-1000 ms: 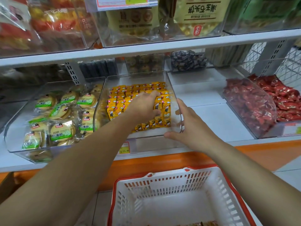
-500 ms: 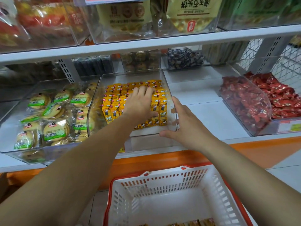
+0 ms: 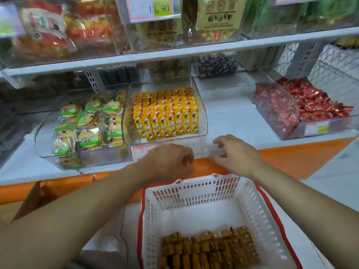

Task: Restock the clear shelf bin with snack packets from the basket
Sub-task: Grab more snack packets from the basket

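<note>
The clear shelf bin [image 3: 203, 121] sits mid-shelf, filled with neat rows of small yellow snack packets [image 3: 167, 113]. A white basket with red rim [image 3: 194, 193] stands on the floor below it, and several brown-orange snack packets [image 3: 209, 247] lie at its near end. My left hand [image 3: 169, 162] hovers in front of the bin's price label, fingers loosely curled, holding nothing. To the right of it, my right hand [image 3: 233, 152] hangs just below the bin's front right corner, fingers relaxed and empty. Both hands are above the basket's far rim.
A clear bin of round green-labelled cakes [image 3: 85, 123] stands left of the yellow bin. A bin of red candies [image 3: 303, 105] sits at the right, with bare white shelf [image 3: 231, 117] between. An upper shelf [image 3: 174, 51] overhangs, with a price tag [image 3: 153, 8]. An orange shelf front [image 3: 291, 156] runs below.
My left hand has come out of the bin and my right hand has left its corner; both have dropped below the bin's front. The view tilted down, showing more basket.
</note>
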